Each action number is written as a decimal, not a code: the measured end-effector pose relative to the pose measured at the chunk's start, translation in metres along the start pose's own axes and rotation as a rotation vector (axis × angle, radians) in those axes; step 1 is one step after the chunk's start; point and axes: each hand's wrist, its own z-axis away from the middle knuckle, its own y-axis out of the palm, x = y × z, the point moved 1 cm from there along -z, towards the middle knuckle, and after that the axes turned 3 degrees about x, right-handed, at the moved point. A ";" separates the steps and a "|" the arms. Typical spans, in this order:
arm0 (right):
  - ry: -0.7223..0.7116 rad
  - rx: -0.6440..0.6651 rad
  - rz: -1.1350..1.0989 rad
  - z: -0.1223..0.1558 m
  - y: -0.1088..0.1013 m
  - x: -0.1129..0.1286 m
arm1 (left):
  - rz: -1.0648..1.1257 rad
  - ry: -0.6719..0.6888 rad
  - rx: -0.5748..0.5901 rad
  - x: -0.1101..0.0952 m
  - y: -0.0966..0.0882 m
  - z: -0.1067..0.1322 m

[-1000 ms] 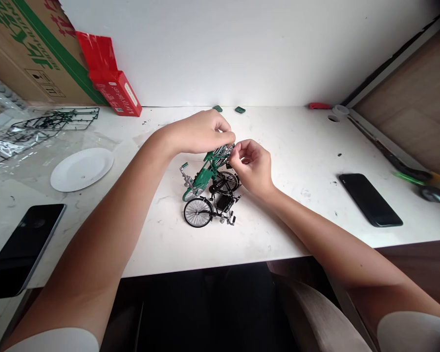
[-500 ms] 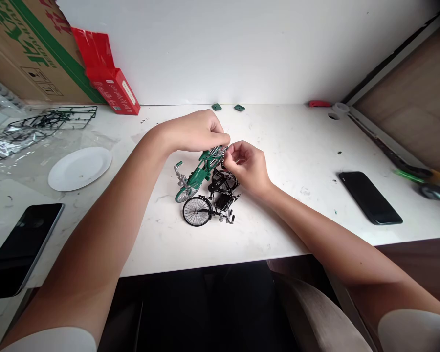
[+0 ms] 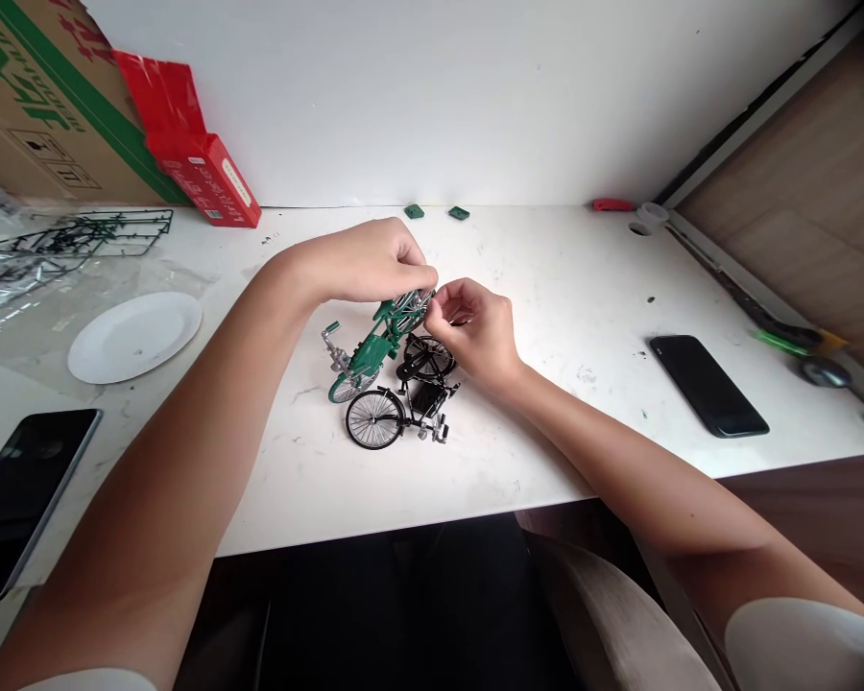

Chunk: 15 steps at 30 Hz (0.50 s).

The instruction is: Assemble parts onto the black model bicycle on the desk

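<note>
A green model bicycle (image 3: 369, 355) with silver handlebars stands tilted on the white table, its front wheel toward me. My left hand (image 3: 385, 261) reaches over it from above, fingers closed on its rear end. From the right, my right hand (image 3: 475, 326) pinches at the same rear wheel area with curled fingers; any small part between its fingertips is hidden. Right below, a black model bicycle (image 3: 426, 395) lies on its side on the table, one spoked wheel nearest me and the other close under my right hand.
Two small green pieces (image 3: 459, 213) lie near the wall. At left are a white paper plate (image 3: 135, 338), black sprue frames (image 3: 126, 233), a red box (image 3: 212, 182) and a phone (image 3: 25, 489). Another phone (image 3: 709, 384) and a computer mouse (image 3: 825, 371) lie at right.
The whole scene has shifted slightly left as the camera turned. Both hands keep nearly the same position at the green bicycle's rear; no clear change in grip.
</note>
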 end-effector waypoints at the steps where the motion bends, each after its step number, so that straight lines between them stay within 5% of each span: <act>1: -0.006 -0.001 0.020 0.000 -0.001 0.001 | -0.006 -0.001 -0.003 -0.001 0.000 0.001; 15: -0.031 0.052 0.086 -0.001 -0.004 0.002 | -0.014 -0.048 -0.006 -0.003 -0.004 0.004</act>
